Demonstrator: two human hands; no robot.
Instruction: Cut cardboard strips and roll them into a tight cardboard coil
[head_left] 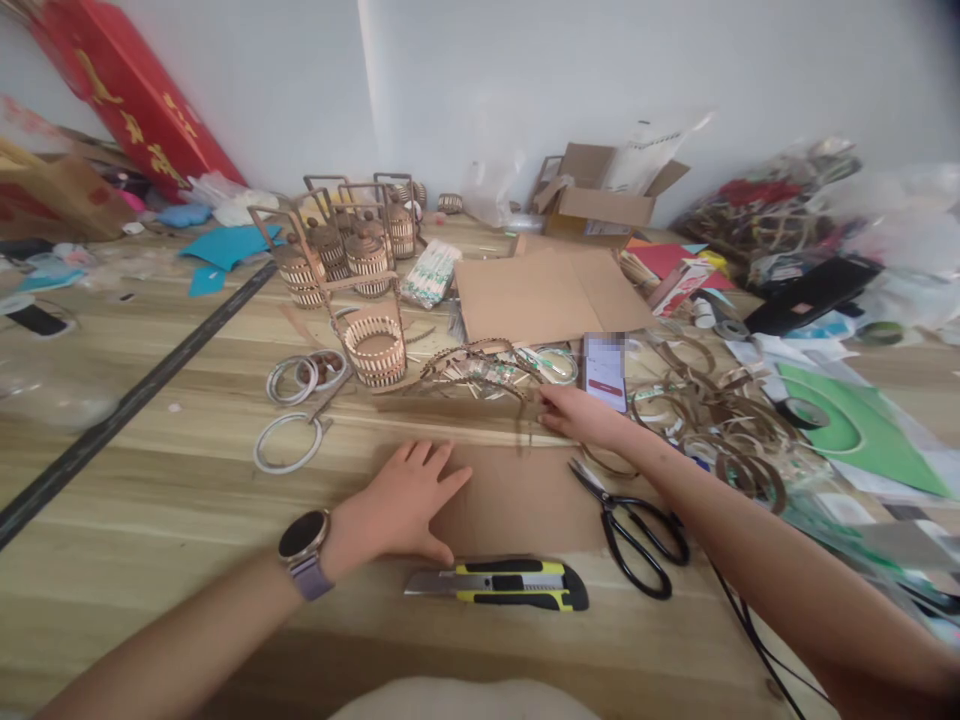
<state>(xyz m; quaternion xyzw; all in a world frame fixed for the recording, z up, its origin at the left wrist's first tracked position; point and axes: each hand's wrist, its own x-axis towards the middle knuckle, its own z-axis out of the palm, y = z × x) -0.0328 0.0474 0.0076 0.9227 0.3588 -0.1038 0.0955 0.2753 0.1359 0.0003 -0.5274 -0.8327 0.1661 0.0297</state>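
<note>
My left hand [409, 498], with a watch on its wrist, lies flat with fingers spread on the left end of a brown cardboard piece [517, 500]. The fingers of my right hand [566, 412] are pinched at the right end of a thin dark woven strip [480, 350], which arches over small pieces on the table. Below the cardboard lies a yellow and black utility knife [517, 584], its blade pointing left. Black-handled scissors [637, 530] rest over the cardboard's right edge. A small open woven basket [376, 352] with a tall handle stands beyond my left hand.
Several lidded baskets [367, 265] stand behind the open one. Tape rolls [289, 442] lie at left. Larger cardboard sheets [551, 295], a phone [604, 372] and coiled brown strips [739, 430] are beyond and right of my right hand. An open box [600, 205] sits by the wall.
</note>
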